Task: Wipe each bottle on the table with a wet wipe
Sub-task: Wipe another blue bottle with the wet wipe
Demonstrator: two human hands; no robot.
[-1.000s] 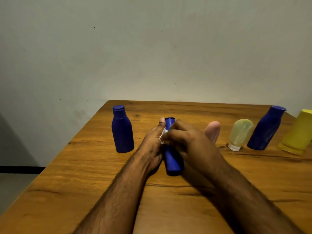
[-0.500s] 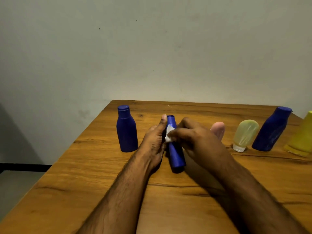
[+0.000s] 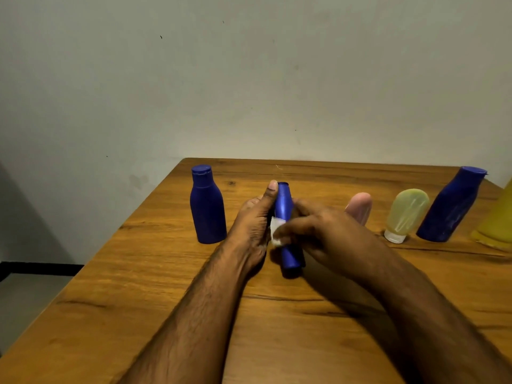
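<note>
My left hand (image 3: 253,230) grips a slim blue bottle (image 3: 285,214) tilted over the wooden table (image 3: 138,286), cap pointing away, thumb up along its neck. My right hand (image 3: 318,234) pinches a small white wet wipe (image 3: 276,232) against the middle of that bottle's body. To the left stands an upright blue bottle (image 3: 207,205). Right of my hands are a pink bottle (image 3: 359,207), partly hidden by my right hand, a pale yellow-green tube (image 3: 405,214) on its white cap, another blue bottle (image 3: 451,205), and a yellow bottle (image 3: 496,228) cut by the frame edge.
The table's left edge runs diagonally, with floor below it at the far left. A plain wall stands right behind the table's far edge. Bare wood lies in front of my forearms.
The wipe in my right hand has slid down the held bottle from near the neck to the middle of the body. My left hand keeps its grip.
</note>
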